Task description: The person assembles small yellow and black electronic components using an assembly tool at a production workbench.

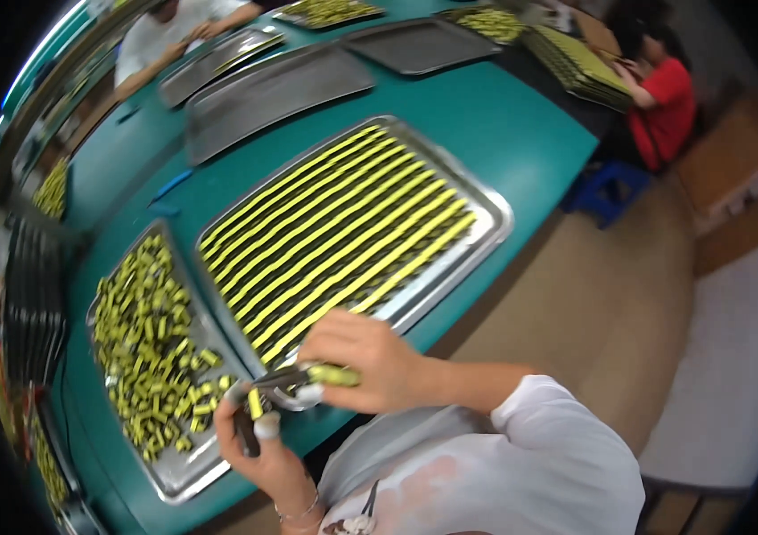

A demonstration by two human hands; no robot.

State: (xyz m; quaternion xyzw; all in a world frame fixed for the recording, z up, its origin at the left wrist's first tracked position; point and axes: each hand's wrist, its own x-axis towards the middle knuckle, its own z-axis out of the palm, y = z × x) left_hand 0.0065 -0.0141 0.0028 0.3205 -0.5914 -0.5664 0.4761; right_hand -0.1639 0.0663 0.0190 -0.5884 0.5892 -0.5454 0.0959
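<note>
My right hand [372, 361] grips pliers by their yellow-green handles [338, 375]. The dark jaws [282, 379] point left toward my left hand [267, 464]. Between its thumb and fingers, which have pale tips, my left hand pinches a small yellow-and-black block [257, 403]; the jaws are at or very near it, and contact cannot be made out. Just beyond my hands lies a metal tray [491, 210] with similar pieces in long, even yellow and black rows [334, 236]. To the left, another metal tray [205, 312] holds a loose heap of these blocks [151, 348].
Dark trays [276, 100] lie farther back on the green table [539, 134]. A blue tool [169, 185] rests left of the row tray. One person [174, 36] works across the table; another in red [664, 98] sits at the right near a blue stool [609, 192]. Stacked trays [33, 303] stand far left.
</note>
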